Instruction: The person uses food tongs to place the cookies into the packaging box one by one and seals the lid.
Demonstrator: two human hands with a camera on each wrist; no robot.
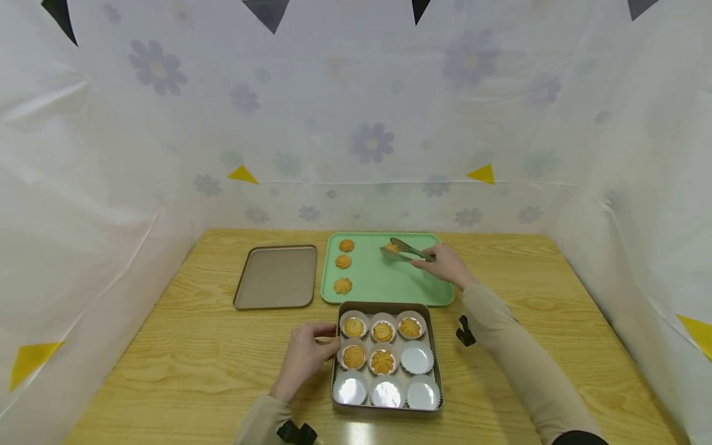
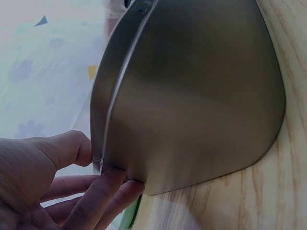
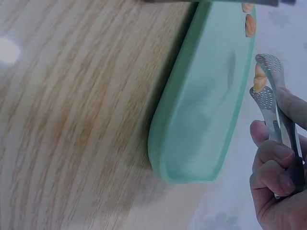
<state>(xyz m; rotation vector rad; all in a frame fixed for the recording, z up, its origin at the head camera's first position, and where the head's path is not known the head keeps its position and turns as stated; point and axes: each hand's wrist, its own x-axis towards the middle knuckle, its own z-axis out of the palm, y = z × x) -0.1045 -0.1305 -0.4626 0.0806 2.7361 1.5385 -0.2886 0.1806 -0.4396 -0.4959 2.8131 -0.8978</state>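
Observation:
My right hand [image 1: 447,266] grips metal tongs [image 1: 411,248] above the green tray [image 1: 384,287]. Between the perforated tips of the tongs is a swirled cookie [image 3: 259,79], lifted off the tray in the right wrist view. Three more cookies lie in a column along the tray's left side, the middle one [image 1: 343,261] among them. With thumb and fingers, my left hand [image 1: 305,358] holds the left wall of a deep brown baking tin [image 1: 389,410]. White paper cups stand in rows inside it. Cookies fill the back row and two middle cups; the middle-right cup [image 1: 416,358] and front cups hold none.
A shallow brown tray [image 1: 278,278] lies left of the green tray, behind the left hand. The tin stands just in front of the green tray, near its front edge. All rest on a wooden table [image 1: 183,346] enclosed by pale flowered sheets [image 1: 334,111].

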